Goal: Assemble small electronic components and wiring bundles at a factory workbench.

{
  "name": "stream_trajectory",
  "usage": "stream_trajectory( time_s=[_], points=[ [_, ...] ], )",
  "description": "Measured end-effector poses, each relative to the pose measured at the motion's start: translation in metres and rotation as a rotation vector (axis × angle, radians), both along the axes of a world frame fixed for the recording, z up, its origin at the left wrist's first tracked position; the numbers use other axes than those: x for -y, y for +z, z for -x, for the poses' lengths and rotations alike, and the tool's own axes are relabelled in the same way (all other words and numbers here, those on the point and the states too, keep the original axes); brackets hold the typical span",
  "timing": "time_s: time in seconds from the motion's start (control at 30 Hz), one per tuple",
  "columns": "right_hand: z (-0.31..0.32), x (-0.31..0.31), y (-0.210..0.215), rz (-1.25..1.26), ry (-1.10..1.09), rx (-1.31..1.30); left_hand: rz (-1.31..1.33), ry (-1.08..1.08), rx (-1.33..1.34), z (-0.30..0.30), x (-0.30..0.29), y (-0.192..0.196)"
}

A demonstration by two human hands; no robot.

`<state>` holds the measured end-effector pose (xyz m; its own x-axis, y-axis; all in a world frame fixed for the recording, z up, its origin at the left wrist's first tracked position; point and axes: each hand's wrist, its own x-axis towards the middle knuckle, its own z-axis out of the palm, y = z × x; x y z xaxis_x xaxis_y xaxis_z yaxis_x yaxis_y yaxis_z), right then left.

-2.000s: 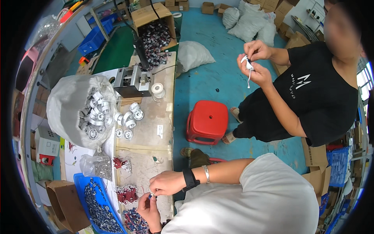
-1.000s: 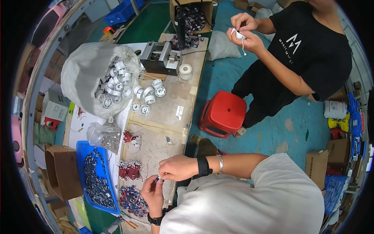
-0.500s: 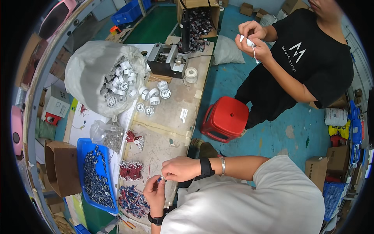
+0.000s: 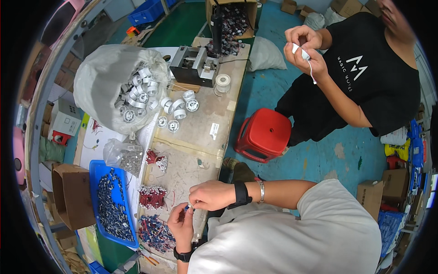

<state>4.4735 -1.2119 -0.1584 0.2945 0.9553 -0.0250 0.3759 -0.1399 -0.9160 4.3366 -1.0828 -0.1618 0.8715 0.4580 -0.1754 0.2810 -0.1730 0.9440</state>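
My left hand (image 4: 182, 224), below, pinches a small blue part (image 4: 187, 208) between thumb and fingers, over the table's near edge. My right hand (image 4: 211, 195) meets it from above right, its fingertips closed at the same part. What the right fingertips grip is too small and covered to make out. Beside my left hand lies a loose pile of small blue parts with red wires (image 4: 155, 233). Just beyond it is a bundle of dark red wires with white ends (image 4: 152, 197), and a smaller red wire bundle (image 4: 156, 160) lies farther up.
A blue tray (image 4: 94, 176) holds many small dark parts. White rings (image 4: 179, 113) lie near a large white sack (image 4: 93, 86). A black-and-grey machine (image 4: 191, 66) and a wire spool (image 4: 222, 82) stand farther along. Across from a red stool (image 4: 267, 132), another person handles a white piece.
My hands stay together at the small blue part with hardly any movement. The other person's hands, holding the white piece, have shifted slightly to the right.
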Motion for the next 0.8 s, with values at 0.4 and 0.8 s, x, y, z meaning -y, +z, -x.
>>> stream_trajectory(
  time_s=[0.4, 0.8],
  points=[
    [0.0010, 0.0044, -0.0062, -0.056, -0.036, -0.025, 0.045, 0.000, 0.004, -0.0018, 0.0030, -0.0049],
    [0.0018, 0.0070, 0.0007, -0.055, -0.020, -0.032, 0.029, 0.010, 0.010, -0.0006, 0.0077, 0.0010]
  ],
)
